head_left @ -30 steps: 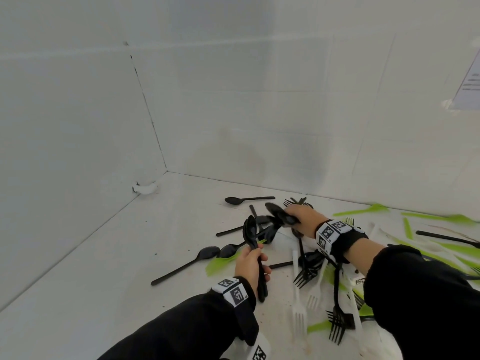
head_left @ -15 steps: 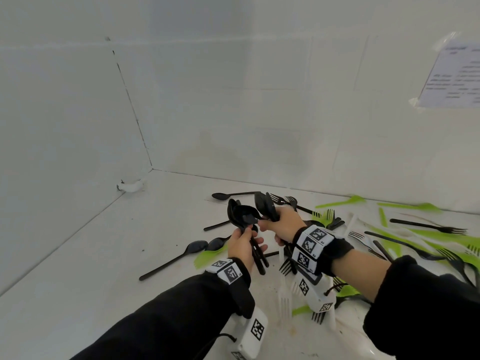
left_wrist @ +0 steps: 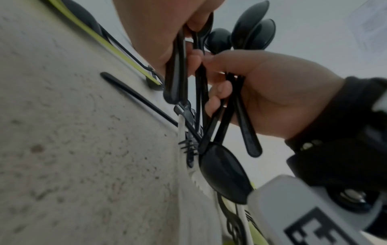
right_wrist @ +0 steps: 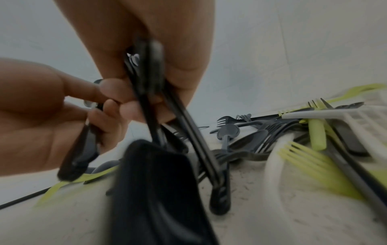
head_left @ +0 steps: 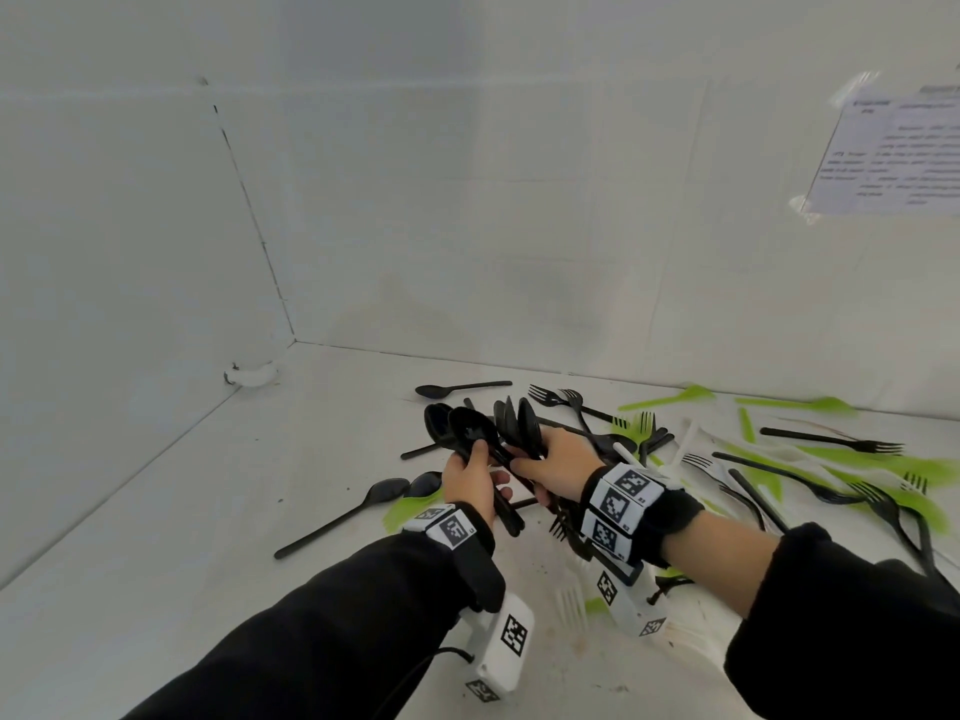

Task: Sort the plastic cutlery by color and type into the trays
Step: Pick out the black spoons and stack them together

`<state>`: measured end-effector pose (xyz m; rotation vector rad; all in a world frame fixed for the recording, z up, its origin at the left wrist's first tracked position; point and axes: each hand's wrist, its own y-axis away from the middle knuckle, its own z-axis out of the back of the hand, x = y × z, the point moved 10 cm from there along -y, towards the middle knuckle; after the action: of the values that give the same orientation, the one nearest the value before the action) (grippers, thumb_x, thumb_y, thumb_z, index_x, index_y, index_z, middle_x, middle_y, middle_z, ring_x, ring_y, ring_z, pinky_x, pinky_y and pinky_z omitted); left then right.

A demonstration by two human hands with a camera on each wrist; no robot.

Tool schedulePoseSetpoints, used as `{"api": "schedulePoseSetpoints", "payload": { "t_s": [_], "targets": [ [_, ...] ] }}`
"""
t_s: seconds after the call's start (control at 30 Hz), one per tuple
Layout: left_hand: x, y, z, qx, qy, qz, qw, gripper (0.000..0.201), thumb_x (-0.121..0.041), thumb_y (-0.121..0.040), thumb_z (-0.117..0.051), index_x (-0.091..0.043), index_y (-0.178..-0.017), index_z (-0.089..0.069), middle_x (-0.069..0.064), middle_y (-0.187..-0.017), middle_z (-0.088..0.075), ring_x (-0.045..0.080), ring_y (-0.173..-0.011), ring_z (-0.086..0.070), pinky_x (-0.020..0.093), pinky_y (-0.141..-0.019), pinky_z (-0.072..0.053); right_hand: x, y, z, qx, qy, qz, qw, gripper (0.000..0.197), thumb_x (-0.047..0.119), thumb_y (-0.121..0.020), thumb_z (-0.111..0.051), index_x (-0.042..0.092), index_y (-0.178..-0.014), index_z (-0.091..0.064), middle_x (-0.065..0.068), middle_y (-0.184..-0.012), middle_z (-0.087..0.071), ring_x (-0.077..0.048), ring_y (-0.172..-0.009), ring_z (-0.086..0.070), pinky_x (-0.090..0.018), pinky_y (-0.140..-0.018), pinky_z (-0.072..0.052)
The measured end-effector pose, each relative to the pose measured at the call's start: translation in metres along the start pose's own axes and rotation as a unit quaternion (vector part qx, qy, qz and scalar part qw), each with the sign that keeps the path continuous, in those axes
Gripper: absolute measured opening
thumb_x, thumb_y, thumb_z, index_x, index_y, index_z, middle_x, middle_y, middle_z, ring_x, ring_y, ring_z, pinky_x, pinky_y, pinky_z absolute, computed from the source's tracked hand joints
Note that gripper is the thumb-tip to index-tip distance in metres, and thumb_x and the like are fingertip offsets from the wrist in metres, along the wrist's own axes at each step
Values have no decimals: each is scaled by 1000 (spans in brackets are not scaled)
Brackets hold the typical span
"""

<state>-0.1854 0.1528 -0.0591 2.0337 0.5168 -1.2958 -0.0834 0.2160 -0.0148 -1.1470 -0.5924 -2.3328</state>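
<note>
Both hands are raised over the white table [head_left: 171, 537], each gripping a bunch of black plastic spoons. My left hand [head_left: 485, 467] holds its black spoons [head_left: 462, 428] by the handles, bowls up. My right hand [head_left: 524, 465] holds a second bunch of black spoons [head_left: 519, 423] right beside them, and the fingers of the two hands touch. In the left wrist view the left hand [left_wrist: 157, 33] clasps the handles [left_wrist: 176, 66], and the right hand [left_wrist: 261, 91] is opposite. In the right wrist view the right hand [right_wrist: 146, 41] pinches blurred black handles [right_wrist: 150, 82].
Loose black spoons [head_left: 337, 517] lie on the table to the left and at the back [head_left: 457, 389]. Right of the hands is a heap of black forks [head_left: 826, 441], green cutlery [head_left: 670, 400] and white forks [head_left: 701, 462]. White walls close the left and back. A paper sheet [head_left: 893, 153] hangs at the upper right.
My right hand has carried its spoons left to meet the left hand. Both bunches now stand side by side, a little higher than before.
</note>
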Motion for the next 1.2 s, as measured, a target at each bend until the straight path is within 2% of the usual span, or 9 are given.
{"api": "schedulePoseSetpoints", "payload": {
  "t_s": [0.13,0.27,0.33,0.53,0.73,0.83,0.97,1.07,1.2],
  "targets": [
    [-2,-1,5,5,-10,-2,1000,15,-18,-98,-45,-14,-83,-50,3,-73,-53,11,-47,-40,21,-39,-36,-5,1,3,-20,-14,7,1000,12,23,-92,-56,20,-103,-58,6,-43,-54,-3,-38,-51,-15,-49,-44],
    [-2,-2,8,2,-18,-1,1000,16,-19,-98,-46,-11,-85,-49,2,-63,-43,10,-46,-38,21,-39,-36,-11,-2,1,-11,-35,9,999,17,25,-90,-58,19,-106,-59,0,-53,-57,-12,-48,-55,-27,-70,-54],
    [0,-1,5,13,-9,1,1000,14,-18,-98,-45,-10,-88,-50,3,-65,-44,9,-46,-38,21,-39,-37,-14,-2,-3,3,-50,7,999,14,20,-89,-60,20,-102,-58,0,-54,-57,-12,-48,-55,-30,-68,-54],
    [4,2,0,38,-19,-12,999,11,-13,-96,-49,-5,-105,-52,8,-79,-57,8,-41,-41,23,-43,-39,-8,-2,-7,0,-31,26,999,17,17,-91,-55,16,-108,-60,1,-59,-58,-2,-38,-52,-17,-50,-46],
    [0,-3,10,9,-46,-34,998,6,-14,-95,-52,-10,-93,-55,2,-60,-51,10,-43,-43,27,-47,-41,-9,-2,-5,-21,-47,34,998,22,23,-91,-57,16,-112,-60,4,-60,-59,-4,-45,-55,-17,-59,-48],
    [1,-3,10,13,-47,-36,998,9,-13,-95,-52,-11,-87,-56,0,-62,-55,8,-42,-43,25,-47,-42,-5,-1,3,-55,-66,42,995,22,22,-90,-58,15,-111,-58,0,-67,-58,-8,-51,-53,-18,-60,-48],
    [2,-3,10,14,-47,-36,998,6,-13,-94,-54,-9,-90,-58,4,-65,-58,8,-41,-44,24,-46,-42,1,0,-3,-34,-63,62,995,22,23,-84,-66,20,-104,-58,9,-85,-60,-2,-66,-53,-18,-64,-45],
    [3,-3,9,23,-47,-31,998,8,-15,-93,-55,-8,-91,-59,7,-68,-61,9,-44,-49,24,-46,-43,-6,-4,-4,-47,-61,44,996,30,24,-80,-71,18,-107,-60,9,-87,-62,-4,-74,-56,-25,-74,-46],
    [0,-4,11,21,-66,-42,997,7,-18,-92,-58,-12,-89,-60,6,-78,-64,13,-58,-55,26,-55,-47,-6,-3,0,-71,-58,40,995,17,20,-81,-69,16,-97,-64,3,-85,-65,-10,-77,-60,-27,-79,-50]
  ]
}}
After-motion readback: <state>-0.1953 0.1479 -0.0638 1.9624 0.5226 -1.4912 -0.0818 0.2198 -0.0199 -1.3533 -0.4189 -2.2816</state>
